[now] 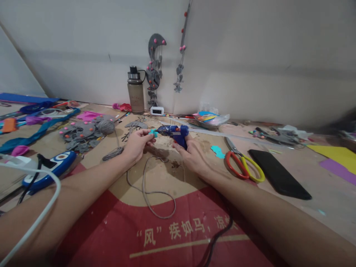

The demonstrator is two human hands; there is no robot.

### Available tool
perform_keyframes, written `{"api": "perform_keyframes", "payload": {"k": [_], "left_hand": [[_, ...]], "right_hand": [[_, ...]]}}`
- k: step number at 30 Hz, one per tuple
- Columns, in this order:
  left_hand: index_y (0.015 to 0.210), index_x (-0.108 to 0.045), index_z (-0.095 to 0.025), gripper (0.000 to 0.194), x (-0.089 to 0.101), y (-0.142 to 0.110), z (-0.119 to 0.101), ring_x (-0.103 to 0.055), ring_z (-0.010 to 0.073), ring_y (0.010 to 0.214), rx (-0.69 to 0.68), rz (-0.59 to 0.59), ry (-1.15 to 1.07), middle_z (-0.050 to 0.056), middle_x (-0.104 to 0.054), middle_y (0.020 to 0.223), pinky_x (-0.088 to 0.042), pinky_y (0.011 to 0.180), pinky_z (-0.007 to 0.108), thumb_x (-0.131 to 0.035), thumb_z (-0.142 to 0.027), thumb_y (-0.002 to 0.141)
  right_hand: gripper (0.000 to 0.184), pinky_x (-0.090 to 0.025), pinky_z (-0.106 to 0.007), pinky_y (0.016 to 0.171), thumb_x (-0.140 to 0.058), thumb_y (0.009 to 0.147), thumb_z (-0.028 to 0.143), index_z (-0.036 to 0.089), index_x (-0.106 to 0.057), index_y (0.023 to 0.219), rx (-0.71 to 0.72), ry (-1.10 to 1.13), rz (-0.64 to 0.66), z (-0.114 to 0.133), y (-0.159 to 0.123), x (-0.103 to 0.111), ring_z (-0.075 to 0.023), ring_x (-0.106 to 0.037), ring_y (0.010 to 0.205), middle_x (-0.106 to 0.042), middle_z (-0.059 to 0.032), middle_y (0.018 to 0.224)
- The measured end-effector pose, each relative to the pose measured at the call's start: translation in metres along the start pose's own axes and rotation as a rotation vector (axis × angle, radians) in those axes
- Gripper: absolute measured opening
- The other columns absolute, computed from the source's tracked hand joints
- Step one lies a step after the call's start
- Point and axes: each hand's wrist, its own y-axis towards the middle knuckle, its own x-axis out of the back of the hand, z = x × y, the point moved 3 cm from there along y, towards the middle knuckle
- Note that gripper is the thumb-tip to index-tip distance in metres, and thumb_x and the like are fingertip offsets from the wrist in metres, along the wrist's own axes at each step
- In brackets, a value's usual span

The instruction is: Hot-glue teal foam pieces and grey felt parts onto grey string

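A: why's the left hand [138, 144] pinching that teal cutout [153, 132] by one end?

B: probably to keep fingertips off the hot bit lol. Right hand [192, 152] is wrapped round the blue glue gun's [178, 134] handle, nozzle aimed at the cutout. Can't tell if they're touching, or if the trigger's squeezed.

A: and where's the cutout?

B: above the cardboard [116, 226], toward the desk's [333, 196] back edge. My guess, the cardboard's there to catch drips.

A: scissors [245, 165]?

B: near the cardboard's right edge, handles toward the desk's near edge, beside more teal pieces [217, 151]. Seems handy for the right hand tbh.
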Motion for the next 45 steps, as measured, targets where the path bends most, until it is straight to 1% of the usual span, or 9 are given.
{"api": "perform_keyframes", "payload": {"k": [8, 12, 22, 28, 32, 35, 38, 42, 45], "left_hand": [[0.074, -0.058, -0.012, 0.019, 0.003, 0.003, 0.002, -0.052, 0.0066, 0.046, -0.008, -0.010, -0.049, 0.002, -0.062, 0.058, -0.040, 0.044, 0.016, -0.071, -0.016, 0.061], [0.075, -0.059, -0.012, 0.019, 0.003, 0.004, 0.003, -0.052, 0.0065, 0.046, -0.002, 0.004, -0.029, 0.002, -0.063, 0.060, -0.040, 0.045, 0.017, -0.072, -0.018, 0.062], [0.073, -0.058, -0.012, 0.018, 0.002, 0.004, 0.001, -0.051, 0.0061, 0.045, -0.010, -0.007, -0.047, 0.001, -0.061, 0.057, -0.039, 0.044, 0.016, -0.071, -0.015, 0.061], [0.073, -0.059, -0.012, 0.015, 0.003, 0.004, 0.003, -0.051, 0.0059, 0.046, 0.004, 0.008, -0.062, 0.002, -0.062, 0.058, -0.040, 0.045, 0.016, -0.069, -0.015, 0.063], [0.073, -0.059, -0.013, 0.015, 0.003, 0.004, 0.004, -0.051, 0.0059, 0.046, 0.014, 0.025, -0.075, 0.002, -0.061, 0.058, -0.039, 0.044, 0.016, -0.070, -0.014, 0.062], [0.073, -0.060, -0.013, 0.014, 0.002, 0.004, 0.004, -0.051, 0.0056, 0.046, 0.022, 0.035, -0.072, 0.001, -0.061, 0.057, -0.039, 0.044, 0.015, -0.070, -0.014, 0.063], [0.073, -0.061, -0.013, 0.012, 0.002, 0.004, 0.004, -0.051, 0.0055, 0.045, 0.033, 0.038, -0.071, 0.001, -0.061, 0.057, -0.039, 0.044, 0.015, -0.069, -0.013, 0.064], [0.073, -0.061, -0.013, 0.010, 0.001, 0.004, 0.004, -0.051, 0.0054, 0.045, 0.031, 0.046, -0.073, 0.001, -0.061, 0.057, -0.039, 0.043, 0.015, -0.067, -0.012, 0.065], [0.072, -0.060, -0.013, 0.010, 0.001, 0.004, 0.003, -0.051, 0.0053, 0.045, 0.030, 0.044, -0.083, 0.001, -0.061, 0.057, -0.039, 0.043, 0.014, -0.067, -0.012, 0.065]], "right_hand": [[0.038, -0.043, -0.038, 0.084, -0.050, 0.085, 0.034, 0.018, -0.053, 0.118, 0.003, -0.004, -0.010, 0.001, 0.000, 0.000, -0.0236, -0.058, 0.092, -0.065, -0.0095, 0.105], [0.039, -0.044, -0.038, 0.081, -0.049, 0.085, 0.035, 0.018, -0.053, 0.119, -0.010, -0.009, -0.025, 0.001, 0.000, 0.001, -0.0238, -0.058, 0.089, -0.065, -0.0096, 0.105], [0.039, -0.044, -0.037, 0.080, -0.050, 0.084, 0.037, 0.017, -0.054, 0.116, -0.004, -0.026, 0.003, -0.003, 0.000, -0.001, -0.0225, -0.058, 0.085, -0.065, -0.0089, 0.101], [0.035, -0.043, -0.038, 0.086, -0.049, 0.084, 0.038, 0.017, -0.056, 0.111, 0.011, 0.008, -0.058, -0.006, 0.000, -0.001, -0.0246, -0.057, 0.095, -0.063, -0.0096, 0.106], [0.035, -0.044, -0.039, 0.081, -0.049, 0.083, 0.039, 0.017, -0.056, 0.109, -0.014, -0.015, -0.053, -0.010, 0.000, -0.001, -0.0237, -0.058, 0.085, -0.064, -0.0080, 0.094], [0.033, -0.044, -0.038, 0.083, -0.049, 0.084, 0.039, 0.018, -0.056, 0.109, -0.007, 0.015, -0.053, -0.009, 0.000, -0.002, -0.0236, -0.058, 0.088, -0.064, -0.0081, 0.098], [0.028, -0.043, -0.038, 0.085, -0.050, 0.083, 0.037, 0.018, -0.057, 0.102, -0.006, 0.033, -0.060, -0.008, 0.000, -0.001, -0.0235, -0.057, 0.091, -0.063, -0.0084, 0.101], [0.025, -0.044, -0.038, 0.081, -0.050, 0.083, 0.038, 0.019, -0.057, 0.097, -0.013, -0.002, -0.068, -0.008, 0.000, 0.000, -0.0228, -0.056, 0.084, -0.064, -0.0074, 0.094], [0.028, -0.044, -0.036, 0.076, -0.050, 0.083, 0.038, 0.018, -0.056, 0.102, -0.026, -0.037, -0.072, -0.008, 0.000, 0.001, -0.0223, -0.055, 0.078, -0.063, -0.0063, 0.086]]}}
